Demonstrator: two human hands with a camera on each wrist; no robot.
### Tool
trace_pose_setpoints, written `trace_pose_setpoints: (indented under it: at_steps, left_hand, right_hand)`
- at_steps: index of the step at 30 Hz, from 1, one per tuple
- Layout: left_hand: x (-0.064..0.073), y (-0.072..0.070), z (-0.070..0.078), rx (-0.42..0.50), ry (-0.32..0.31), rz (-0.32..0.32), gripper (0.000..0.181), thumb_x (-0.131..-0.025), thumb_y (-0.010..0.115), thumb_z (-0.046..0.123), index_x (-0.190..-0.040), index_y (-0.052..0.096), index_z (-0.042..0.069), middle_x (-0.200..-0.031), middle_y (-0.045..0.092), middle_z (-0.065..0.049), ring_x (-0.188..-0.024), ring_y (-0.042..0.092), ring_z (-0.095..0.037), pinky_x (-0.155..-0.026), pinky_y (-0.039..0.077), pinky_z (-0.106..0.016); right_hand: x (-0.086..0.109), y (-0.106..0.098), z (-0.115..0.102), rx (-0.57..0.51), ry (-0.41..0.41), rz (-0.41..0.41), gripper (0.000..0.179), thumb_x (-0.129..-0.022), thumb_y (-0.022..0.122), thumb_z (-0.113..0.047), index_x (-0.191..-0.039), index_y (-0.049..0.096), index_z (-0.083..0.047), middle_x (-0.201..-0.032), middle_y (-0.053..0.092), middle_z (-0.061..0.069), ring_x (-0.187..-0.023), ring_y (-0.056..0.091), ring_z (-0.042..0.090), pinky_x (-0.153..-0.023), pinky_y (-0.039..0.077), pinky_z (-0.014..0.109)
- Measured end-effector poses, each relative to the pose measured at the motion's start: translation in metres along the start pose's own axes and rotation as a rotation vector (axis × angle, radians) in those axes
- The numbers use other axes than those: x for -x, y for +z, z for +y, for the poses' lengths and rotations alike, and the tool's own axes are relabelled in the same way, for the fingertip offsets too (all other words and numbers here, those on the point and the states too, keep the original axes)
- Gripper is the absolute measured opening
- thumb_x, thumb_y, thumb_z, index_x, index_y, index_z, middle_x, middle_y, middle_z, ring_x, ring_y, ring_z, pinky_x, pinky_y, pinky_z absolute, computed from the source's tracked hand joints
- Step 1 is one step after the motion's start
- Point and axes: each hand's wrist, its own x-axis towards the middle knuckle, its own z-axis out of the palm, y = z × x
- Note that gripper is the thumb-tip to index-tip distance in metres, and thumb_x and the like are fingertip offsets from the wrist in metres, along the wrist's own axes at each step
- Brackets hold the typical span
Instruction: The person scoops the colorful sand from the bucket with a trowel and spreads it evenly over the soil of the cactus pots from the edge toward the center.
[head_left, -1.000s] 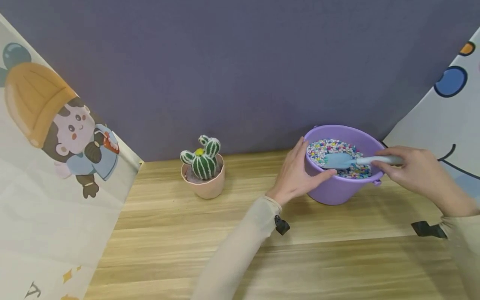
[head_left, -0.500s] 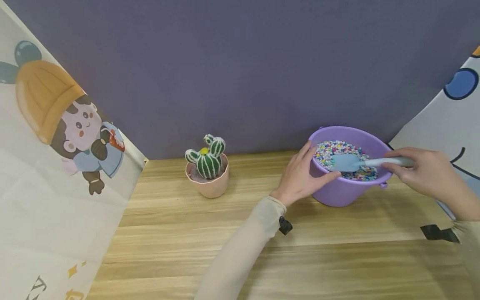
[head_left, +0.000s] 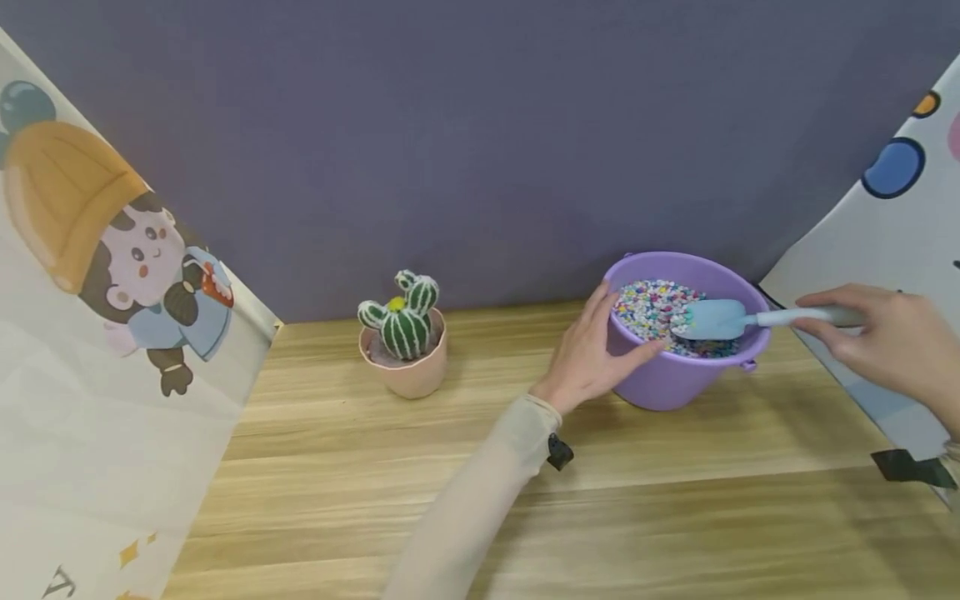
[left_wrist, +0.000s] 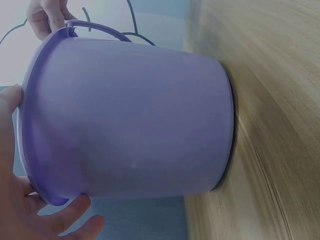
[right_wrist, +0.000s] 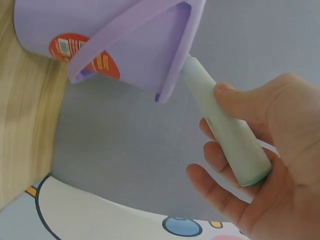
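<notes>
A purple bucket [head_left: 663,385], part-filled with small multicoloured beads [head_left: 651,302], stands upright on the wooden table. My left hand [head_left: 587,357] clasps its left side, thumb over the near rim and fingers spread round the outside, as the left wrist view also shows. In my right hand [head_left: 888,337] I hold a small light-blue trowel [head_left: 716,320] by its pale handle [right_wrist: 225,125]. Its blade lies flat over the beads inside the bucket's right half, and the neck crosses the right rim. In the right wrist view thumb and fingers wrap the handle.
A green knitted cactus [head_left: 407,335] in a pink pot [head_left: 418,377] stands to the left. Behind runs a dark grey-blue wall [head_left: 480,167]; printed white panels rise at left and right. The bucket's handle [right_wrist: 120,35] hangs down its side.
My right hand has drawn the trowel to the right, so its blade has shifted from mid-bucket toward the right rim. The left hand keeps its place on the bucket.
</notes>
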Motion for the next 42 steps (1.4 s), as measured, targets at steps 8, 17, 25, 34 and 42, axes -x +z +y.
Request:
trace_pose_setpoints:
  at_steps: [8, 17, 25, 34, 42]
  left_hand:
    - [0.0, 0.001, -0.003, 0.001, 0.02, 0.009, 0.101, -0.094, 0.059, 0.077, -0.172, 0.021, 0.026, -0.181, 0.006, 0.01, -0.161, 0.033, -0.031, -0.126, 0.037, -0.058]
    - [-0.001, 0.0, -0.006, -0.012, 0.031, 0.015, 0.099, -0.094, 0.059, 0.077, -0.172, 0.021, 0.028, -0.181, 0.007, 0.008, -0.161, 0.033, -0.031, -0.126, 0.037, -0.058]
    - [0.0, -0.001, -0.008, -0.001, 0.034, 0.012, 0.098, -0.094, 0.059, 0.078, -0.171, 0.024, 0.029, -0.181, 0.006, 0.011, -0.161, 0.034, -0.032, -0.124, 0.038, -0.059]
    - [0.0, -0.001, -0.009, -0.012, 0.03, 0.013, 0.097, -0.094, 0.059, 0.078, -0.171, 0.024, 0.03, -0.18, 0.005, 0.013, -0.161, 0.034, -0.031, -0.124, 0.039, -0.058]
    - [0.0, 0.0, -0.008, -0.033, 0.04, 0.02, 0.096, -0.094, 0.06, 0.077, -0.17, 0.028, 0.027, -0.181, 0.008, 0.012, -0.159, 0.037, -0.031, -0.124, 0.041, -0.056]
  right_hand:
    - [0.003, -0.01, 0.003, 0.01, 0.071, 0.014, 0.03, -0.081, 0.083, -0.001, -0.109, 0.076, 0.009, -0.106, 0.072, 0.037, -0.057, 0.054, 0.017, -0.047, 0.034, 0.02]
    - [0.004, -0.018, 0.009, -0.074, 0.019, 0.117, 0.03, -0.076, 0.08, 0.015, -0.105, 0.074, 0.015, -0.098, 0.069, 0.041, -0.086, 0.026, -0.033, -0.054, 0.028, 0.004]
    - [0.003, -0.019, 0.007, -0.056, 0.002, 0.14, 0.017, -0.09, 0.075, 0.008, -0.105, 0.072, 0.016, -0.099, 0.068, 0.042, -0.09, 0.061, -0.012, -0.073, 0.029, 0.011]
    - [0.001, -0.019, 0.008, -0.062, -0.012, 0.137, 0.025, -0.099, 0.074, -0.01, -0.102, 0.073, 0.015, -0.095, 0.068, 0.041, -0.093, 0.024, -0.035, -0.065, 0.029, 0.011]
    - [-0.011, 0.004, -0.019, 0.03, -0.001, -0.093, 0.025, -0.086, 0.084, -0.006, -0.106, 0.077, 0.007, -0.101, 0.074, 0.033, -0.058, 0.046, 0.01, -0.049, 0.036, 0.025]
